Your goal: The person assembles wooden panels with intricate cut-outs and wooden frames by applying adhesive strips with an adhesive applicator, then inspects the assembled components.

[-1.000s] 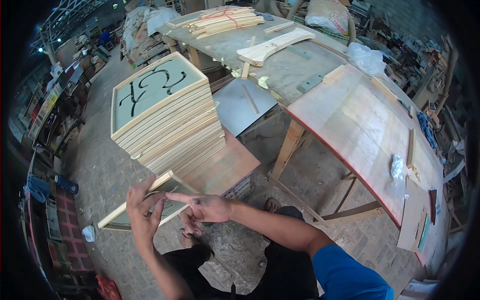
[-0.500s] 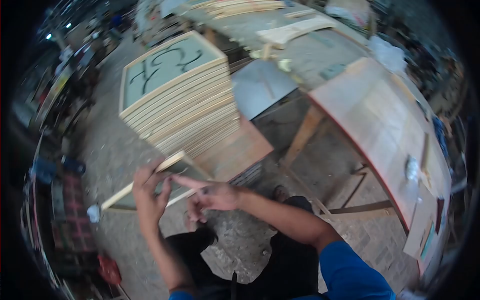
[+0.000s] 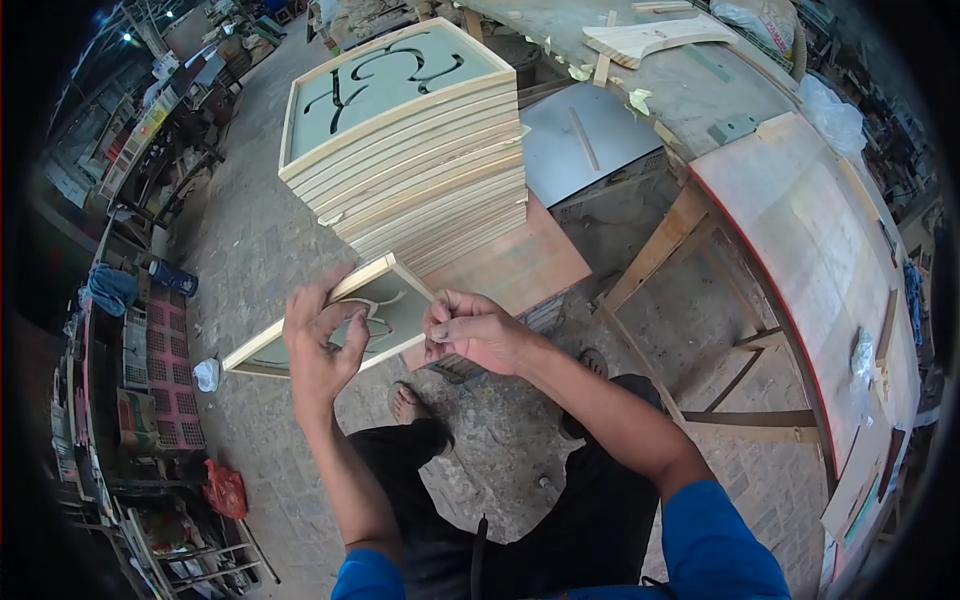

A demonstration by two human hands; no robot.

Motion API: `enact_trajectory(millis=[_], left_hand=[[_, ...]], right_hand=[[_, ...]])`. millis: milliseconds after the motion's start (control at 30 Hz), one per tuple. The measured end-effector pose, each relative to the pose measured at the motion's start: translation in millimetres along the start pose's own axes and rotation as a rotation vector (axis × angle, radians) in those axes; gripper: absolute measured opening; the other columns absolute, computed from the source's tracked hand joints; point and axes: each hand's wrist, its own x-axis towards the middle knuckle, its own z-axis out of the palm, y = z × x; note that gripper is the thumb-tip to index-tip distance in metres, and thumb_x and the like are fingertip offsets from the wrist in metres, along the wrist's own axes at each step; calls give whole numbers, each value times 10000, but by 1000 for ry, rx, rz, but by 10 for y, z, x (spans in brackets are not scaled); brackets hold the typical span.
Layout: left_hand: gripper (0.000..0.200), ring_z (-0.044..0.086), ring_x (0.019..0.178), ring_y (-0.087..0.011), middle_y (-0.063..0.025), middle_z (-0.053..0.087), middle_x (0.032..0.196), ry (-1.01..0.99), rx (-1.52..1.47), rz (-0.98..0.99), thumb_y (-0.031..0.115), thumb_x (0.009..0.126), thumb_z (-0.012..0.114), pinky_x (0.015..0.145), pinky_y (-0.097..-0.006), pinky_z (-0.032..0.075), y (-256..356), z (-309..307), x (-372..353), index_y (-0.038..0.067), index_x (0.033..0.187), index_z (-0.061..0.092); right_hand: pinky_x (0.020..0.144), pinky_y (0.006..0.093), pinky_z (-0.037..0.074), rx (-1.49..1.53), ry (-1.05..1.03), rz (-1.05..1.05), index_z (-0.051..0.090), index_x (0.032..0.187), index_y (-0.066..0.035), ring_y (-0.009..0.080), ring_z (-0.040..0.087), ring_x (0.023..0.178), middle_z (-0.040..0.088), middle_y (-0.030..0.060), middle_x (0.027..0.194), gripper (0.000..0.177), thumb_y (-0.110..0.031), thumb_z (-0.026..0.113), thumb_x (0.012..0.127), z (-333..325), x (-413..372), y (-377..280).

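Note:
A wood-framed panel [image 3: 400,298] with a curved pattern on its green-grey face leans in front of me. My left hand [image 3: 326,335] is wrapped round its upper edge, thumb towards the patterned face. At the panel's right corner is my right hand [image 3: 468,330], its thumb and fingers pinched together; what they hold, if anything, is too small to tell. Behind the panel rises a tall stack of similar framed panels [image 3: 430,165], the top one showing dark curved strokes. The stack rests on a reddish-brown board [image 3: 520,262].
On the right, a large pale board with a red edge [image 3: 775,250] lies on a wooden stand [image 3: 650,250]. A grey sheet [image 3: 590,140] is behind the stack. Pink crates [image 3: 172,370] and a red bag [image 3: 225,489] are at left. My feet are on the paved floor.
My right hand has moved up to the panel's right corner, and its extended fingers have drawn into a pinch. My left hand remains on the panel's edge. The view has shifted, and the stack appears further right.

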Motion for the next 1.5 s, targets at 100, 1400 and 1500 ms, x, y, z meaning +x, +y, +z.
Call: enact_trajectory(millis=[100,1400,1500], left_hand=[[99,599,979,-275,-90,671,1136,-16,13,24,58,656,665,877,-374,424,41,20,21,7,739,683],[225,612,1014,-315,-168,652,1199,-92,-70,-32,118,682,657,946,-393,421,94,31,34,0,873,680],[232,611,1011,-319,-179,652,1192,-75,-75,-46,120,690,653,939,-394,427,111,31,25,-6,882,681]], right_hand=[[772,336,504,-6,67,38,538,873,-83,180,618,827,624,69,867,102,-70,639,868,-8,7,29],[681,290,520,-46,398,-215,613,913,14,169,623,749,643,103,841,119,-104,629,906,-156,28,-121],[617,313,460,-38,590,-269,575,811,-90,137,538,629,530,13,662,245,-291,602,948,-188,15,-188]])
